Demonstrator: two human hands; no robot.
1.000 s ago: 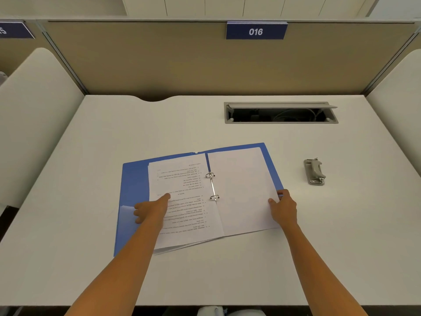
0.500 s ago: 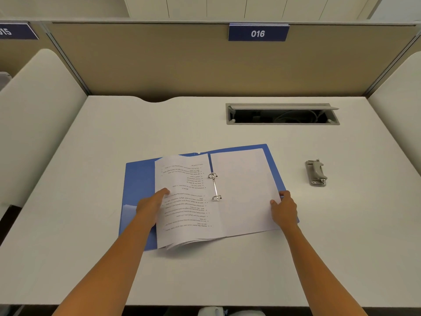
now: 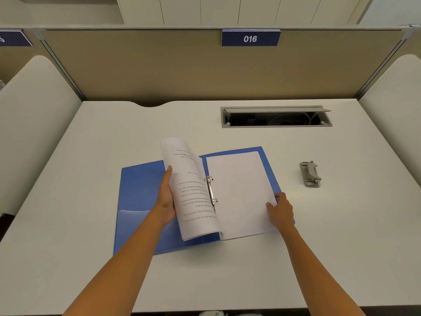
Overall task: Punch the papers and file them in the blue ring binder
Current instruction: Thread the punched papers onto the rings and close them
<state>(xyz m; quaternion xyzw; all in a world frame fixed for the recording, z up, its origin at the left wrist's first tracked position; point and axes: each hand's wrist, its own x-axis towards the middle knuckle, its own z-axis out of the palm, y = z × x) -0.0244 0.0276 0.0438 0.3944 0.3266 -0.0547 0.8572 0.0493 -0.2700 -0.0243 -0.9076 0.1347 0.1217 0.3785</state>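
One view, from the head. One blue ring binder lies open near the middle of the white desk, its near edge well back from the desk's front edge, with bare desktop on its left, right and far sides. Two metal rings stand at its spine. One sheaf of printed papers stands raised and curled above the left cover, threaded on the rings; the left hand holds its outer edge, fingers straight along the back, thumb in front. One blank sheet lies flat on the right cover, and the right hand rests at its right edge, fingers bent, thumb on the paper. One grey hole punch sits apart to the right. One open cable hatch lies toward the far edge, before the partition with one "016" sign.
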